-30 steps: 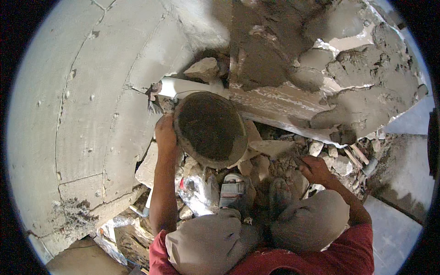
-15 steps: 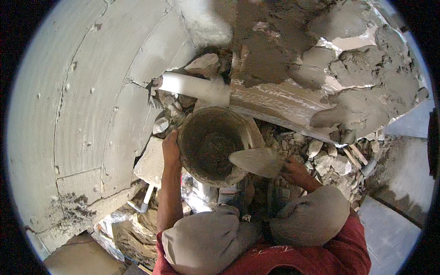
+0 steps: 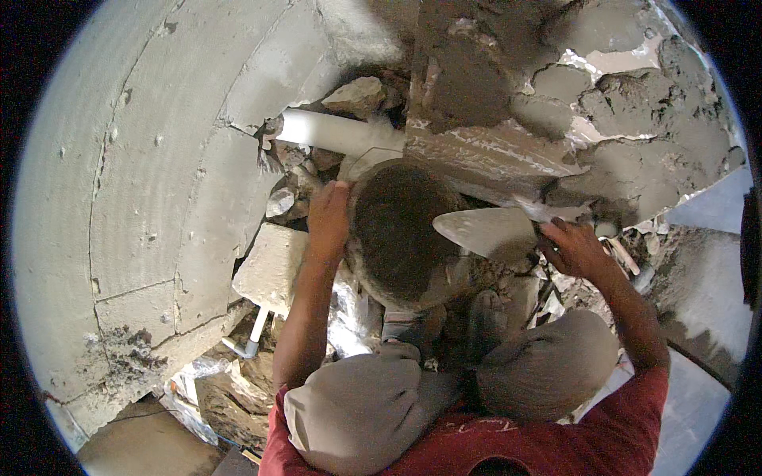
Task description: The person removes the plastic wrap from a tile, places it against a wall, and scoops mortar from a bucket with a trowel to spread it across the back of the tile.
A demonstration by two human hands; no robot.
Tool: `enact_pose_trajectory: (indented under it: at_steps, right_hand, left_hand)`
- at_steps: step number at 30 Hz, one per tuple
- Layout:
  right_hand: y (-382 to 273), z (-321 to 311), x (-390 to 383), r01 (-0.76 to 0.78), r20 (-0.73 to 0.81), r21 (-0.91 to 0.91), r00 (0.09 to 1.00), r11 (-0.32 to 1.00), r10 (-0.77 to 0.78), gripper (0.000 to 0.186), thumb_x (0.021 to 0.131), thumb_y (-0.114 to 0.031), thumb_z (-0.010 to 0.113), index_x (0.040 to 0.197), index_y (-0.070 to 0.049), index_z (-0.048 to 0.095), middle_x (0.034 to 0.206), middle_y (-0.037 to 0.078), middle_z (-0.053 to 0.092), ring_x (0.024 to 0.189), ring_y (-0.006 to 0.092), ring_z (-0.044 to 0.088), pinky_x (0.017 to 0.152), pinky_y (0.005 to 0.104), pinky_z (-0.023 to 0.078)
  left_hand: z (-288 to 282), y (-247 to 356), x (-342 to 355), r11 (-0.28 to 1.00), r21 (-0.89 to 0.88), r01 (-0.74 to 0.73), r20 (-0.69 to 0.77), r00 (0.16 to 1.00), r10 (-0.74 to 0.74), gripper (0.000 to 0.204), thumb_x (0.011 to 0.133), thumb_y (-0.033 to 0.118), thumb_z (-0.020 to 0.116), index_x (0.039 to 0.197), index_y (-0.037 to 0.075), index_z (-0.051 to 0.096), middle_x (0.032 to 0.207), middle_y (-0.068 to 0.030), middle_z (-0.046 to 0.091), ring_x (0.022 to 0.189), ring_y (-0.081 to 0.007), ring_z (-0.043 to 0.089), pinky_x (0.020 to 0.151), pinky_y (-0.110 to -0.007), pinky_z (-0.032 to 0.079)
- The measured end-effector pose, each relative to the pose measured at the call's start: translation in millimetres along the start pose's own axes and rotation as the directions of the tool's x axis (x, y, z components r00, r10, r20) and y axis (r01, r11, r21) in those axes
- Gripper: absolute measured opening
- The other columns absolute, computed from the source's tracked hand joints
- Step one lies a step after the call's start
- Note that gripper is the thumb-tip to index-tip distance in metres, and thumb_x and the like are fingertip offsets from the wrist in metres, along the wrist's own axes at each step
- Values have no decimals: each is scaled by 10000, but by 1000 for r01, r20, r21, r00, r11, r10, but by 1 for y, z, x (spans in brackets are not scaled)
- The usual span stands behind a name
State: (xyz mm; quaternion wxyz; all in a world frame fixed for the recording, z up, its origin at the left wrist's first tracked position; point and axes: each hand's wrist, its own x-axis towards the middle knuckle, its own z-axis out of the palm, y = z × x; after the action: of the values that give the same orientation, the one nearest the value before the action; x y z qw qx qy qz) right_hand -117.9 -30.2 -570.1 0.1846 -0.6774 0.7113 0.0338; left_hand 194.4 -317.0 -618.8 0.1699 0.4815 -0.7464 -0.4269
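Note:
My left hand [image 3: 329, 210] is closed on the left rim of a round, mortar-crusted bucket [image 3: 406, 238] in front of my knees. The bucket's dark inside faces up, and its rim and walls are caked with grey. In my right hand [image 3: 573, 247] is a trowel [image 3: 488, 230], its pointed blade smeared with grey mortar. The blade's tip reaches over the bucket's right side. My fingers hide the trowel's handle. Beyond the bucket and to the right, wet grey mortar [image 3: 667, 178] lies in lumpy patches on a slab.
A grey block wall [image 3: 159, 174] rises at left. A white pipe [image 3: 325, 131] crosses behind the bucket, among broken stones [image 3: 355, 97]. Left of my forearm are a pale, dusty block [image 3: 271, 266] and a thin white pipe with an elbow [image 3: 252, 337]. Wooden sticks [image 3: 624, 256] lie in rubble at right.
The bucket has moved right and tilted, with my left hand still on its rim. My right hand has moved the trowel up and to the right.

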Motion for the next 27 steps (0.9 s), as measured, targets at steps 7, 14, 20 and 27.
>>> enact_pose_trajectory:
  at_steps: [7, 14, 20, 27]
  right_hand:
    - [-23, 10, 38, 96, 444, 58, 889, 994, -112, 459, 725, -227, 630, 1153, -115, 507, 958, 182, 604, 869, 352, 603, 760, 462, 490]
    - [-75, 69, 18, -236, 435, 666, 893, 708, -112, 552, 796, -296, 627, 1227, -5, 443, 979, 227, 601, 928, 359, 588, 820, 440, 463]
    - [-66, 101, 0, -176, 322, 833, 925, 524, -201, 641, 784, -334, 651, 1269, -6, 392, 1139, 230, 544, 1074, 340, 535, 907, 400, 422]
    - [-30, 44, -11, -288, 156, 628, 957, 723, 246, 607, 737, -354, 709, 1201, -42, 471, 1161, 216, 529, 1082, 375, 508, 935, 434, 403]
  left_hand:
    - [18, 26, -10, 992, -118, -35, -110, 994, 21, 328, 891, 245, 433, 896, -32, 606, 826, -192, 599, 802, -340, 559, 741, -376, 413]
    - [23, 24, -6, 994, -113, -11, -225, 974, -15, 331, 890, 236, 423, 908, -34, 613, 791, -197, 601, 742, -335, 556, 718, -373, 415]
    - [15, -4, 7, 990, 114, -84, -192, 976, 105, 330, 886, 235, 417, 918, -28, 613, 810, -206, 597, 746, -332, 561, 727, -384, 416]
    - [1, -28, -6, 930, -355, 99, -150, 975, -162, 362, 910, 233, 383, 978, -51, 597, 896, -147, 602, 858, -232, 541, 773, -348, 410]
